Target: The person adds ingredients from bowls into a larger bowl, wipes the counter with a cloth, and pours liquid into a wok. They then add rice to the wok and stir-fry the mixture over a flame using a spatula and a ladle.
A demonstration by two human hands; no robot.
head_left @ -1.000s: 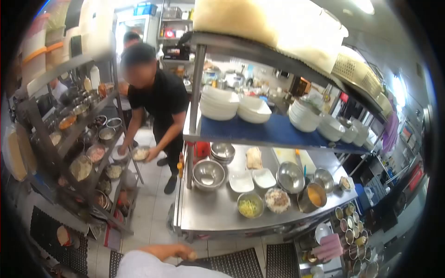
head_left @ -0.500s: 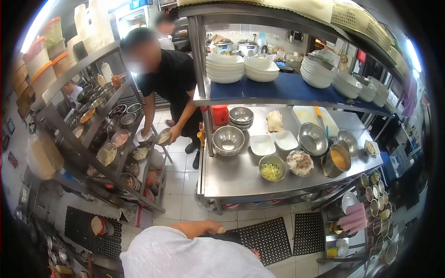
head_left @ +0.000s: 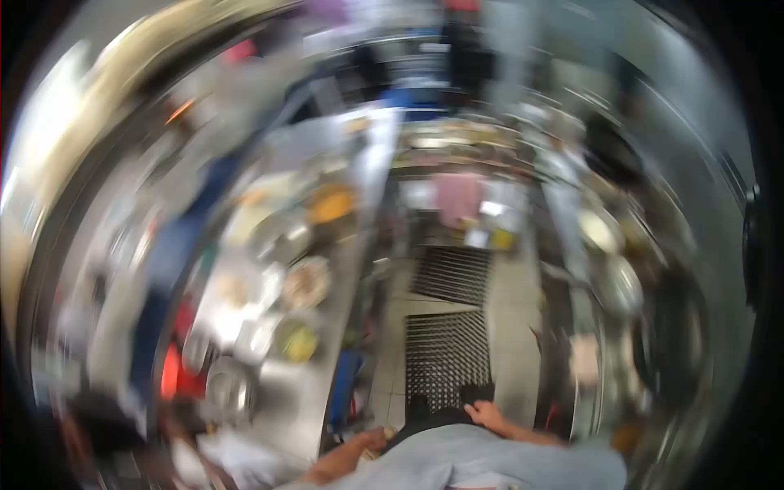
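Note:
Low in front of my body, my left hand point(head_left: 374, 439) is closed, with a small pale patch by its fingers that I cannot make out. My right hand point(head_left: 488, 416) hangs beside my dark trousers, apart from the counters; its fingers are too blurred to read. To the left is the steel counter point(head_left: 286, 400), nearest my left hand. On it stand a bowl of shredded yellow-green food point(head_left: 297, 342), a bowl of white food with brown topping point(head_left: 307, 282) and a pot of orange contents point(head_left: 331, 203).
Black perforated mats point(head_left: 447, 359) lie along the aisle floor ahead. A pink cloth point(head_left: 457, 199) hangs at its far end. Along the right runs a cooking line with pans point(head_left: 618, 286), strongly blurred. A blue shelf point(head_left: 175, 253) runs above the left counter.
My view has swung sharply to the right, so the counter now lies on my left and the aisle ahead. Both hands now show; the person by the racks is no longer clearly seen.

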